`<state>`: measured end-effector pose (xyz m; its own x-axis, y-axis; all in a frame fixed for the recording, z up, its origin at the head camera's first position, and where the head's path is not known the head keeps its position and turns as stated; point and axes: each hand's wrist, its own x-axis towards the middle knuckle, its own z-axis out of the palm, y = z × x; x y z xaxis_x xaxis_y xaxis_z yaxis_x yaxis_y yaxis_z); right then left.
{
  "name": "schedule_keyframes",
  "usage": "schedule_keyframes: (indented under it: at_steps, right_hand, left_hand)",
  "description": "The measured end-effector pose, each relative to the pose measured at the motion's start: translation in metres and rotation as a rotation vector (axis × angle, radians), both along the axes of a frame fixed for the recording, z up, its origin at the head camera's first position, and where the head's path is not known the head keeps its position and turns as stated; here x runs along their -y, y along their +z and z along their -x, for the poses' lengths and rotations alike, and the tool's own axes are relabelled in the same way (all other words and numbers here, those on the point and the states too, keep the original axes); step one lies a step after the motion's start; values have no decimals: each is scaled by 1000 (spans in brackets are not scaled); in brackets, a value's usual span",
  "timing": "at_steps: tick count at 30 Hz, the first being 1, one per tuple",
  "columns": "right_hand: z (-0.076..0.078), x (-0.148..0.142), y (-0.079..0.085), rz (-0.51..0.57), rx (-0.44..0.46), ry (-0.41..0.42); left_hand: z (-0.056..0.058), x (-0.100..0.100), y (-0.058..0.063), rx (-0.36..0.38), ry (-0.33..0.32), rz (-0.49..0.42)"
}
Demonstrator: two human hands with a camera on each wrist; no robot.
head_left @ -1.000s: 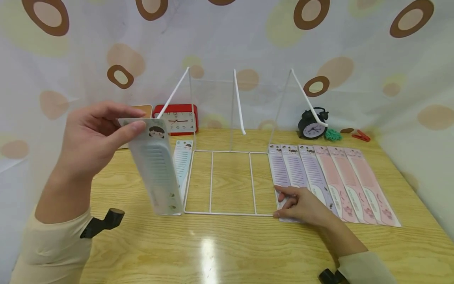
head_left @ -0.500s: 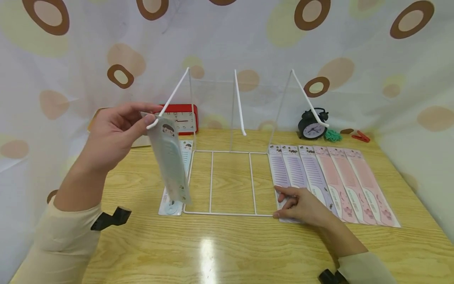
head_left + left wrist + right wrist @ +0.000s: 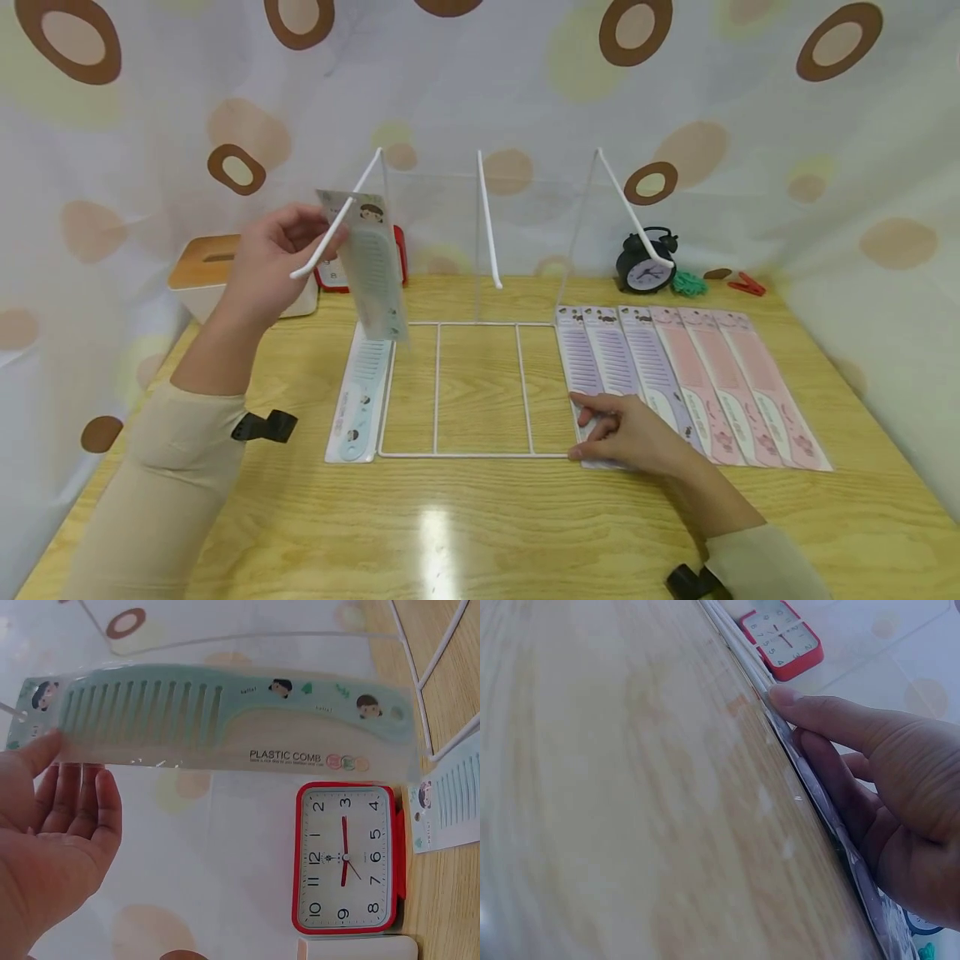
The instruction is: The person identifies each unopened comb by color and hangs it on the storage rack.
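My left hand [image 3: 281, 258] pinches the top end of a packaged green plastic comb [image 3: 165, 712] between thumb and fingers. The pack hangs tilted at the left prong of a white wire rack [image 3: 487, 456]. That prong passes through the hole in the pack's top, as the left wrist view also shows. My right hand [image 3: 633, 433] holds the right side of the rack's base, thumb at the front corner and fingertips further back. Another packaged green comb [image 3: 358, 408] lies along the base's left side. Under and beside my right hand lie packaged purple combs [image 3: 618, 358].
Packaged pink combs [image 3: 750, 375] lie to the right of the purple ones. Behind stand a red clock [image 3: 345, 855], a white box with a wooden lid [image 3: 206, 258] and a black alarm clock [image 3: 645, 262]. A green coil [image 3: 688, 284] and red clip [image 3: 748, 284] lie back right.
My left hand has carried the green comb right and back, and its pack has come onto the left prong. My right hand stays on the rack's base. The head view has shifted slightly.
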<state>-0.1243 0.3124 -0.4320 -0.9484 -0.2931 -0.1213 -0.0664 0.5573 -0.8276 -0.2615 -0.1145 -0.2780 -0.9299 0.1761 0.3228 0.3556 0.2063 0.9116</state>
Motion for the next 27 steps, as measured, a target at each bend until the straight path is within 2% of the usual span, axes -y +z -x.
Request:
schedule_keyframes:
  at_steps: [7,12,16,21,27]
  right_hand:
    - [2,2,-1,15,-3,14]
    - [2,3,-2,4,11,-3]
    - [2,3,-3,10,11,4]
    - [1,2,-2,29,15,7]
    - [1,0,-3,33,27,-2]
  left_hand:
    - [23,-8,-1,-2,50,-25]
    - [31,-12,-3,-25,85,38]
    - [34,-10,-9,-29,97,45]
    - [34,-6,-17,-18,81,44]
    - [32,3,-34,68,45,132]
